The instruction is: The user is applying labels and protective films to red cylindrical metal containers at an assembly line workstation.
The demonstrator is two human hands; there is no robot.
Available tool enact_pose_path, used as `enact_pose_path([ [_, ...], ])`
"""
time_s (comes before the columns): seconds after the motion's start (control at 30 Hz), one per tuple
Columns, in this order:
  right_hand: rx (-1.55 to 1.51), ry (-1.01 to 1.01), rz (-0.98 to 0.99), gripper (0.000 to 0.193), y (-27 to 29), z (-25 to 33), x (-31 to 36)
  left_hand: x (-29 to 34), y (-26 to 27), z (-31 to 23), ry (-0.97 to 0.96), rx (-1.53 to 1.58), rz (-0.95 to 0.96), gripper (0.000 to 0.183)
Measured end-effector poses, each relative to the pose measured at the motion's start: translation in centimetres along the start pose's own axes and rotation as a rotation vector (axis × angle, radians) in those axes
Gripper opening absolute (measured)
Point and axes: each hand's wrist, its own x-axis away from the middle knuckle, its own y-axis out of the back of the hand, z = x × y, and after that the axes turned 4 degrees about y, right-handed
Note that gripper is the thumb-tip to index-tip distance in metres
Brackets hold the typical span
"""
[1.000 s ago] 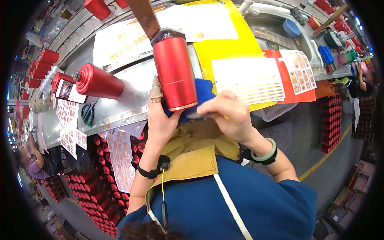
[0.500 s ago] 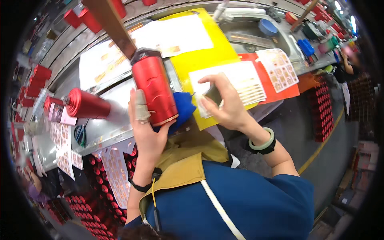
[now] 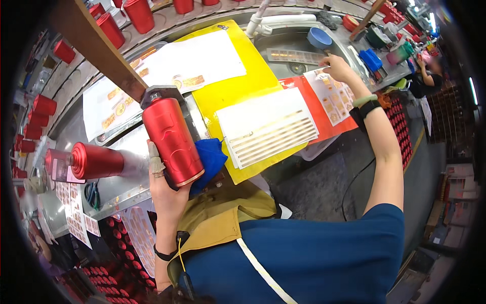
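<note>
My left hand is wrapped round the lower left side of a red metal bottle with an embossed body. The bottle leans, its top against a dark fitting at the end of a wooden bar. A wrap covers one finger of that hand. My right hand is stretched out to the far right, at the sink's near edge, just above a decal sheet. Its fingers are bent and slightly apart, with nothing visible between them. A strip of decals lies in the sink.
Striped decal sheets lie on a yellow sheet. A blue cloth is beside the bottle. Another red bottle lies at left, near scissors. A blue bowl stands in the sink. Another person is far right.
My right hand has moved from above the striped sheets to the far right by the sink. My left hand keeps its hold on the red bottle. The view has shifted.
</note>
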Motion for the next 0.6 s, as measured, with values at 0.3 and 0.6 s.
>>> enact_pose_path([
  [0.3,-0.151,0.070,0.146,0.011,-0.2,-2.5,-2.9,-0.7,-0.4,-0.3,-0.019,0.105,-0.039,0.118],
  [0.6,0.106,0.413,-0.219,0.012,-0.3,7.3,-5.8,-0.3,-0.2,0.0,0.033,0.133,-0.038,0.117],
])
